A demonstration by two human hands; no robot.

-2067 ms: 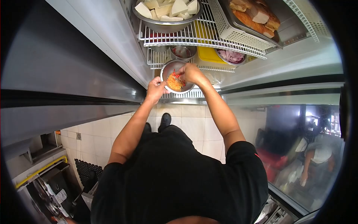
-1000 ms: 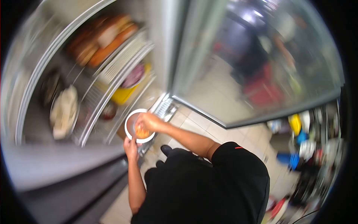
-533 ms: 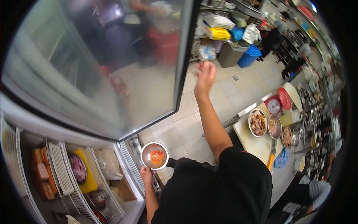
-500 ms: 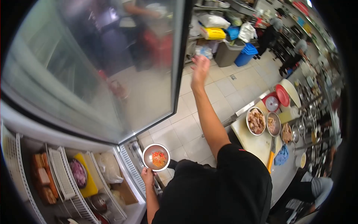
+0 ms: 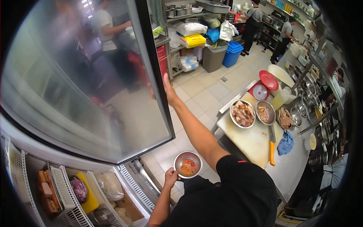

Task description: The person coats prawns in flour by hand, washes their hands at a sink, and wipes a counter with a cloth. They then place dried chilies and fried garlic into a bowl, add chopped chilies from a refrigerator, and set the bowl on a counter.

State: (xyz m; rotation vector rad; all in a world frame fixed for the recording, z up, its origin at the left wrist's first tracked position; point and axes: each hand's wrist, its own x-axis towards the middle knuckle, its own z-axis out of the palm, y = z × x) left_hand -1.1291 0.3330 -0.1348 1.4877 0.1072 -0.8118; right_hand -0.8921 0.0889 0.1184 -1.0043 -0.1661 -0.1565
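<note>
In the head view, my left hand (image 5: 172, 178) grips the rim of a round metal bowl (image 5: 176, 165), fingers closed. Chopped red and orange pieces (image 5: 188, 167) lie in the bottom of the bowl. My right arm is stretched forward, and my right hand (image 5: 169, 90) is closed around the edge of a glass fridge door (image 5: 154, 89). Part of its fingers shows blurred through the fogged glass. The door stands open. Inside the fridge (image 5: 124, 185), at lower left, are white wire racks (image 5: 72, 189), a bowl of chopped purple onion (image 5: 78, 189) and a yellow board or lid (image 5: 90, 202).
To the right, a worktable carries a cutting board (image 5: 249, 145), bowls of meat (image 5: 243, 114), an orange-handled knife (image 5: 272, 151), a blue cloth (image 5: 285, 143) and a red scale (image 5: 259, 92). Bins (image 5: 214, 56) stand ahead. Other people (image 5: 251, 26) work farther off.
My right hand has moved from open air beside the door onto its edge and closed there. The bowl in my left hand appears farther right and lower as the view has shifted.
</note>
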